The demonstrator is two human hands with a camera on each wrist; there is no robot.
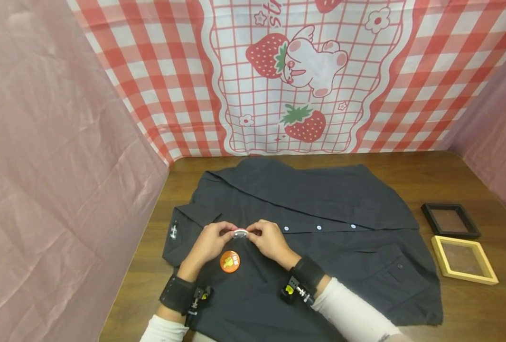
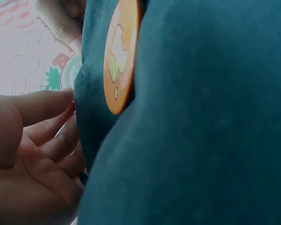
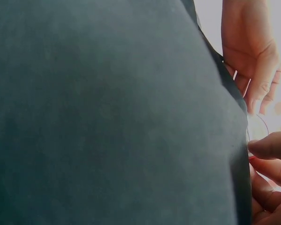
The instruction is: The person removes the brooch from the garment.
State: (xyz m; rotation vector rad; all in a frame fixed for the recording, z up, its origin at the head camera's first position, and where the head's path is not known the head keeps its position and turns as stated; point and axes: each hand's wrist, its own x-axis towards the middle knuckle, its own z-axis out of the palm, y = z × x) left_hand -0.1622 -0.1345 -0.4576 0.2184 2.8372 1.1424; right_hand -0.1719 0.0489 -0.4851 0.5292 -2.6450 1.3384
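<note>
At the far left, a creased pink cloth (image 1: 65,166) hung beside the wooden table (image 1: 142,285). A dark button-up shirt (image 1: 321,256) lay spread over the table, its collar end on the left with white lettering (image 1: 173,230) showing there.

The left hand (image 1: 212,242), banded at the wrist in black, reached over this part of the shirt and pinched one side of a round badge (image 1: 240,233) between thumb and fingers. Just below, in the head view, an orange badge (image 1: 229,261) with a yellow figure rested on the fabric, apart from both hands. The right hand (image 1: 272,241) pinched the other side of the round badge, which was thus held between the two hands at the shirt's left part. The head view caught its pale underside and red edge; the right wrist view showed its clear, curved outline beside a fold of fabric. The left wrist view brought the orange badge's printed face up close, while dark cloth filled most of the right wrist view.

Farther right, white buttons (image 1: 319,227) ran along the shirt front. Past the hem, only the head view showed a black frame (image 1: 461,234) and, just beside it, a yellow frame (image 1: 471,277).
</note>
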